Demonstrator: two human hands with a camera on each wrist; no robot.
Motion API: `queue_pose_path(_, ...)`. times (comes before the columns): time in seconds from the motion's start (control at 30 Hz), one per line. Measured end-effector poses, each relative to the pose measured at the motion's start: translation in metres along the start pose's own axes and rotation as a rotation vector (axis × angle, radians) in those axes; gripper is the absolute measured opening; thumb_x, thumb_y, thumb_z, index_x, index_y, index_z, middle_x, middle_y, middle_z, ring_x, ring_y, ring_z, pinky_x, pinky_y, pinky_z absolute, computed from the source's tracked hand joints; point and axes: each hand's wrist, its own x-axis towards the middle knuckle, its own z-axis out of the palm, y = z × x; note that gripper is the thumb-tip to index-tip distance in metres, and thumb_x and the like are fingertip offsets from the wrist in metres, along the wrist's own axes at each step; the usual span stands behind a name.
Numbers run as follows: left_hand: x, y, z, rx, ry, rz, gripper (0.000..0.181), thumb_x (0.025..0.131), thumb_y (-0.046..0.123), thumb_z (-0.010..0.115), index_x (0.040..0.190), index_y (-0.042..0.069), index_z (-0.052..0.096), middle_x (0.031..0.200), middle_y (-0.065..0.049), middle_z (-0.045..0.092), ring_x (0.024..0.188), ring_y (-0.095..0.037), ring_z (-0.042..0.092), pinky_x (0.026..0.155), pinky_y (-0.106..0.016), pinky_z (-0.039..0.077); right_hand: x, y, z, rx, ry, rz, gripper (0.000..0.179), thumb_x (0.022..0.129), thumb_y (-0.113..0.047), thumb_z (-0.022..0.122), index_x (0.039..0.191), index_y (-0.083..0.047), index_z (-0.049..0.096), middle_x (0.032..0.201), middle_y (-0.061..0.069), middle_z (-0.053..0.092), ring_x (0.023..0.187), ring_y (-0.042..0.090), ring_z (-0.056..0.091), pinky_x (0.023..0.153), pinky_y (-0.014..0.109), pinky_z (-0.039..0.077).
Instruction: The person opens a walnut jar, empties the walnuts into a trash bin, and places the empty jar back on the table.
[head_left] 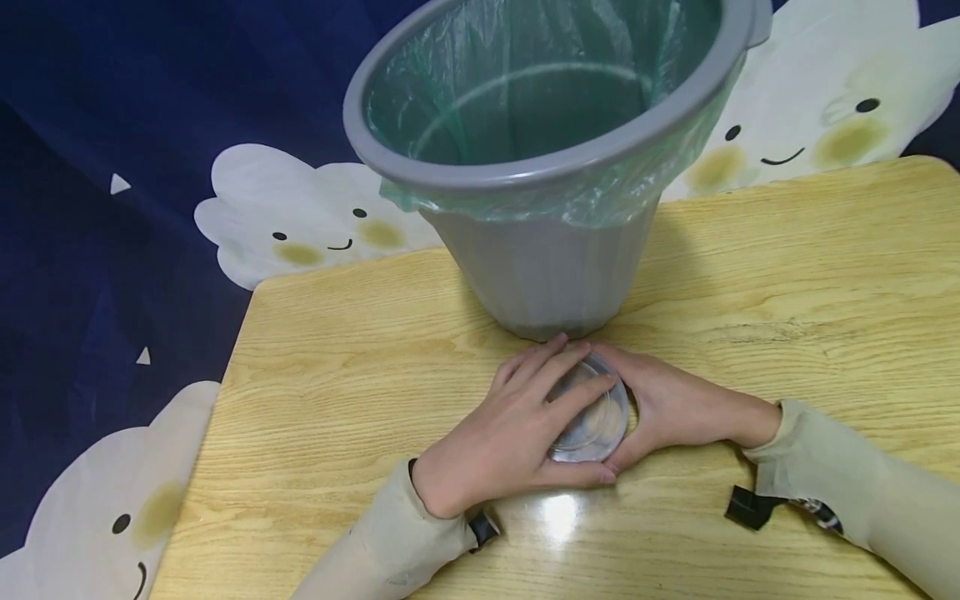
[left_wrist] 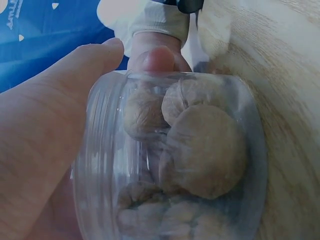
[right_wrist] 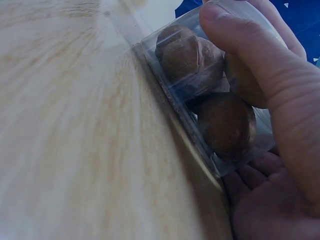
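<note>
Between the two hands on the table stands a clear plastic jar (head_left: pixel 596 429) with a clear lid. Round brown nut-like pieces (left_wrist: pixel 210 150) show through its wall in both wrist views; I cannot tell their exact kind. My left hand (head_left: pixel 517 425) lies over the top, its fingers spread across the lid and its thumb at the near rim, gripping it. From the right, my right hand (head_left: pixel 675 408) holds the jar's side, thumb near and fingers round the far side. The jar's base touches the tabletop in the right wrist view. Both palms hide parts of the jar.
A grey bin (head_left: pixel 540 267) with a green liner bag stands on the wooden table (head_left: pixel 337 375) just beyond the hands. Behind and left hangs a dark blue cloth (head_left: pixel 112 275) with smiling clouds. Black straps hang at both wrists.
</note>
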Motion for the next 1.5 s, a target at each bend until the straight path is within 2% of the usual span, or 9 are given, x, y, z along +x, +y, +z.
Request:
queue_pose_path(0.3,-0.0003,0.0014,0.0012,0.015,0.009,-0.015,0.083,0.088,0.070,0.068,0.155,0.027,0.045,0.167,-0.008,0.034,0.159,-0.035,0.029,0.122,-0.054,0.034,-0.0009,0.0023,-0.0001,-0.004,0.003,-0.018,0.125,0.056,-0.068,0.093,0.157,-0.027,0.033,0.154,-0.001,0.052,0.137,0.022,0.056,0.110,0.050,0.049)
queue_pose_path(0.73,0.0002,0.0015,0.0011,0.044,0.022,-0.007,0.082,0.088,0.071,0.067,0.154,0.027,0.047,0.166,-0.009,0.037,0.158,-0.035,0.030,0.122,-0.053,0.034,0.0003,0.0026,0.0003,-0.007,0.000,-0.016,0.124,0.056,-0.069,0.093,0.157,-0.028,0.033,0.153,-0.003,0.052,0.137,0.019,0.055,0.111,0.048,0.048)
queue_pose_path(1.27,-0.0010,0.0009,-0.0020,0.079,-0.028,-0.010,0.088,0.088,0.077,0.061,0.159,0.030,0.039,0.169,-0.005,0.032,0.160,-0.032,0.026,0.122,-0.052,0.033,-0.0005,0.0014,0.0023,-0.010,0.005,-0.010,0.123,0.057,-0.069,0.093,0.157,-0.029,0.033,0.154,-0.004,0.051,0.137,0.018,0.054,0.111,0.047,0.049)
queue_pose_path(1.5,-0.0007,-0.0010,-0.0033,0.073,-0.034,0.002,0.088,0.087,0.077,0.062,0.159,0.031,0.039,0.169,-0.004,0.032,0.160,-0.033,0.027,0.122,-0.052,0.031,0.0001,0.0033,0.0018,-0.014,-0.003,-0.030,0.129,0.056,-0.066,0.095,0.159,-0.025,0.029,0.155,0.003,0.051,0.137,0.026,0.056,0.110,0.054,0.048)
